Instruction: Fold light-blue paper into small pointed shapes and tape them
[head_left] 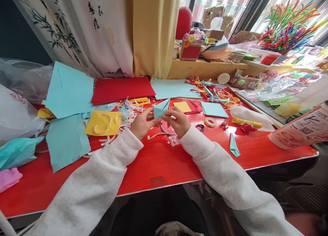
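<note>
A folded piece of light blue paper [161, 108] is held up between both hands over the red table [164, 161]. My left hand [143, 123] grips its left lower edge, with thumb and fingers closed on it. My right hand [178, 120] pinches the lower right corner. The paper rises to a point at its upper right. Below the hands lie white paper scraps [173, 140]. Off to the right rests a narrow folded light blue paper piece [234, 146]. Scissors [200, 127], partly hidden, lie just past my right hand.
Red paper sheets [123, 89] and a square light blue stack [214, 109] lie behind. Blue sheets [68, 140] and a yellow square [104, 123] are at left. A tape roll [210, 122], glue stick [247, 123] and large cup [299, 126] stand or lie at right.
</note>
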`<state>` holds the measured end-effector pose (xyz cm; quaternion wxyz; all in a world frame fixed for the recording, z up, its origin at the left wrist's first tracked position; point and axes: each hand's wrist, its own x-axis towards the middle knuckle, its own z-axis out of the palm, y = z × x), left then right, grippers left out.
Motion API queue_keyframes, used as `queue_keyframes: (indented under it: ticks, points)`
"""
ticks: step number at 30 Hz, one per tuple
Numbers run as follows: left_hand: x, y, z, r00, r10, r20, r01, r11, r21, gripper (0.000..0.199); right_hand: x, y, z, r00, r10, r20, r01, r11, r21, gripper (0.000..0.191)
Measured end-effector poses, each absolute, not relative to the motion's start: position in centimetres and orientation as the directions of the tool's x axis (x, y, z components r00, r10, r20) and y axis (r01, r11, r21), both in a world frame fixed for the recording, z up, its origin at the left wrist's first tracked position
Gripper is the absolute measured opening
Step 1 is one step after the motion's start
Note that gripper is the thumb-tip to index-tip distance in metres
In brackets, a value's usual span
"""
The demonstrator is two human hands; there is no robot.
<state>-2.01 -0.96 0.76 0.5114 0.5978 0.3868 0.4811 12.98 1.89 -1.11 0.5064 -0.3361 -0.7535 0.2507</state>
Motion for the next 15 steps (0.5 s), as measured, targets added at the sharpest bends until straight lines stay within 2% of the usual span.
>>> queue_keyframes:
  ticks: [5,10,15]
  points:
    - [-2.02,-0.96,0.84,0.267,0.957,0.115,-0.061,-0.102,0.993,0.043,12.99,1.93,-1.27,-0.244,0.755,0.609,0.280,0.656,-0.701,0.022]
    - [-1.96,-0.92,0.98,0.172,0.983,0.069,-0.075,-0.056,0.996,0.033,12.94,1.95,-1.42,-0.266,0.744,0.612,0.286,0.668,-0.687,0.021]
    - [-2.06,-0.77,0.64,0.133,0.990,0.043,-0.052,-0.036,0.998,0.031,12.84,1.80,-1.61,-0.241,0.748,0.619,0.320,0.663,-0.677,0.016]
